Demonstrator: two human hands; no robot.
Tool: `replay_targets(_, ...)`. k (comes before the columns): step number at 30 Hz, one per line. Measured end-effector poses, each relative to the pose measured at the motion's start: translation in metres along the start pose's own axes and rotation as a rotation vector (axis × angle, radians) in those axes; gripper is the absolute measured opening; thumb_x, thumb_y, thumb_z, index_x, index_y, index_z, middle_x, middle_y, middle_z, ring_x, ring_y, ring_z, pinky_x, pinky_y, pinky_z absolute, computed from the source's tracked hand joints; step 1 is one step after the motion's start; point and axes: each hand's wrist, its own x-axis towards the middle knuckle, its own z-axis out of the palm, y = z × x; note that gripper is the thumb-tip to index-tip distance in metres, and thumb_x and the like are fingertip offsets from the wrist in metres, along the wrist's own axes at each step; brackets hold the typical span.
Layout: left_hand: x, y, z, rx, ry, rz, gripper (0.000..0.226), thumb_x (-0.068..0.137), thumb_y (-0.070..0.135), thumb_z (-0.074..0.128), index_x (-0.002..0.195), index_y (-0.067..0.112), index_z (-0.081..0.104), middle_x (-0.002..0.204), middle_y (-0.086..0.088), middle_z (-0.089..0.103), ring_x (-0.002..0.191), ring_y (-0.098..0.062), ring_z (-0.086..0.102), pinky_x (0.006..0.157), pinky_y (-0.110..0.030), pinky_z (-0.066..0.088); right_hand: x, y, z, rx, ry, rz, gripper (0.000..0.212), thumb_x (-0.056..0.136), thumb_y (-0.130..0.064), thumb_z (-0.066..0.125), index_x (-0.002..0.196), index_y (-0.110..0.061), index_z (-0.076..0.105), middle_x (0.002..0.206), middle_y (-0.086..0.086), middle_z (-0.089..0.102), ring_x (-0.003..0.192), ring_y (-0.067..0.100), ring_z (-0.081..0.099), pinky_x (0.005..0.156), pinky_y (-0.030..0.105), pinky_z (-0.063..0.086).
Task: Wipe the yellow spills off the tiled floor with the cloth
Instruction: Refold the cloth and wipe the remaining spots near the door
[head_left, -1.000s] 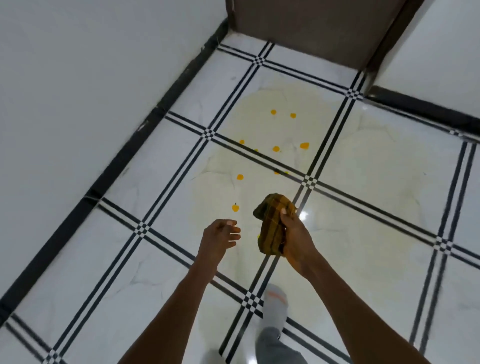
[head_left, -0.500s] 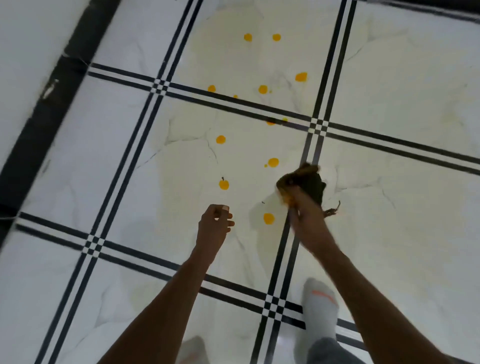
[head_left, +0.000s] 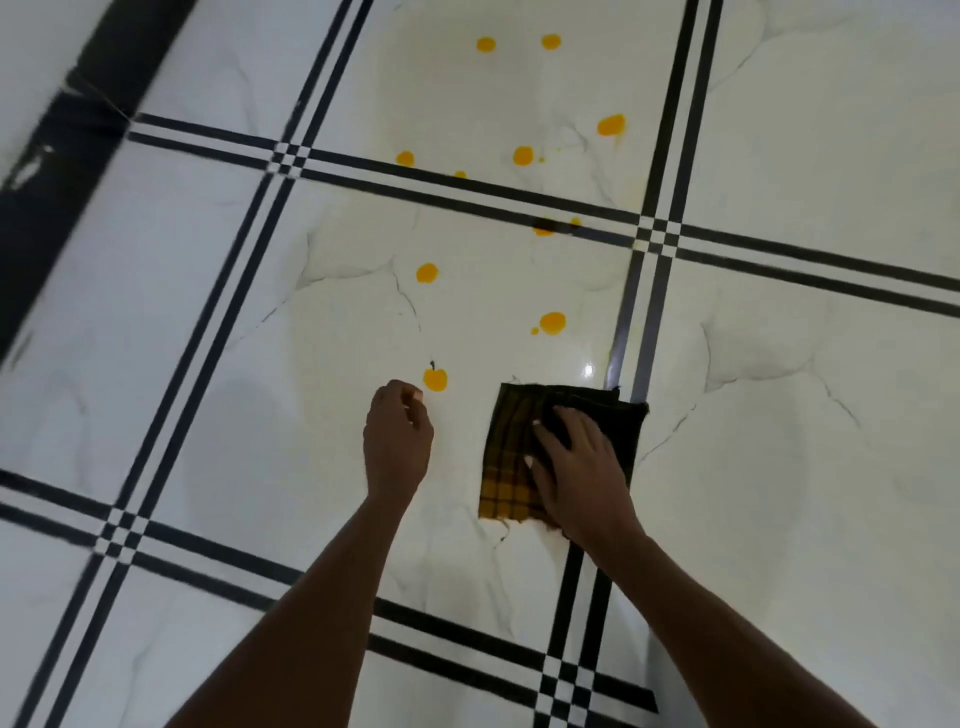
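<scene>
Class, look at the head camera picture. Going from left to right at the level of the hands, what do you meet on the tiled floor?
Left hand → yellow spill with a small dark stalk → checked cloth lying flat on the floor → right hand pressed flat on the cloth.

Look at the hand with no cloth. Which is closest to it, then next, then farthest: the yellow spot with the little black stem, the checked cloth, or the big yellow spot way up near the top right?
From the left hand:
1. Stemmed spot, just beyond its fingertips.
2. Cloth, to its right, flat under the right hand.
3. Big spot, far up and right, across the black tile lines.
</scene>
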Motion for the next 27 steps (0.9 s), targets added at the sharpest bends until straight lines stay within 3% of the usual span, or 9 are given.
replay_targets(5,0.048,-0.012,0.002,0.055,0.123,0.169,0.010,0.098,0.009,0.053,0.103,0.009,0.062,0.103,-0.009,0.063,0.088,-0.026,0.063,0.074,-0.038,0.052,-0.007,-0.008,0.031,-0.039,0.052,-0.001,0.063,0.107,-0.046,0.045,0.163,-0.021,0.034,0.174,0.017,0.020,0.162,0.036,0.015,0.129,0.063,0.017)
replay_targets(9,0.091,-0.033,0.016,0.189,0.235,0.333,0.012,0.096,0.006,0.050,0.103,0.008,0.060,0.104,-0.012,0.056,0.094,-0.032,0.052,0.076,-0.043,0.047,0.005,-0.008,0.048,-0.083,0.171,0.013,0.067,0.105,-0.053,0.042,0.165,-0.026,0.030,0.176,0.014,0.009,0.164,0.032,0.003,0.129,0.065,0.006)
replay_targets(18,0.090,-0.050,0.000,0.358,0.105,0.491,0.026,0.093,0.012,0.053,0.117,0.010,0.061,0.121,-0.013,0.058,0.105,-0.037,0.055,0.081,-0.045,0.048,0.018,0.008,0.027,-0.220,0.006,-0.005,0.077,0.100,-0.073,0.029,0.167,-0.034,0.020,0.177,0.008,0.004,0.165,0.029,-0.002,0.125,0.072,0.004)
replay_targets(20,0.098,-0.054,0.001,0.370,0.134,0.498,0.027,0.096,0.014,0.052,0.121,0.009,0.060,0.125,-0.014,0.058,0.113,-0.038,0.055,0.087,-0.046,0.048,0.022,0.011,0.028,-0.233,0.029,-0.028,0.078,0.101,-0.073,0.026,0.167,-0.034,0.017,0.178,0.008,0.003,0.164,0.029,-0.003,0.125,0.072,0.004)
replay_targets(22,0.109,-0.065,0.004,0.385,0.171,0.534,0.031,0.100,0.019,0.049,0.129,0.010,0.059,0.132,-0.014,0.058,0.125,-0.039,0.053,0.102,-0.049,0.046,0.022,0.013,0.032,-0.258,0.063,-0.038,0.078,0.101,-0.072,0.028,0.167,-0.033,0.015,0.178,0.008,0.003,0.165,0.029,-0.002,0.126,0.070,0.005)
replay_targets(25,0.106,-0.080,0.005,0.397,0.152,0.537,0.044,0.106,0.028,0.044,0.149,0.017,0.049,0.159,-0.012,0.044,0.152,-0.034,0.035,0.125,-0.055,0.023,0.026,0.018,0.032,-0.254,0.106,-0.047,0.077,0.101,-0.070,0.032,0.167,-0.033,0.017,0.178,0.005,0.004,0.165,0.026,-0.001,0.128,0.068,0.005)
replay_targets(27,0.095,-0.085,0.004,0.404,0.101,0.497,0.052,0.108,0.034,0.040,0.159,0.025,0.036,0.171,-0.006,0.026,0.160,-0.027,0.018,0.128,-0.057,0.010,0.040,0.026,0.025,-0.249,0.094,-0.024,0.078,0.102,-0.069,0.032,0.168,-0.031,0.016,0.178,0.005,0.004,0.165,0.025,-0.001,0.128,0.067,0.005)
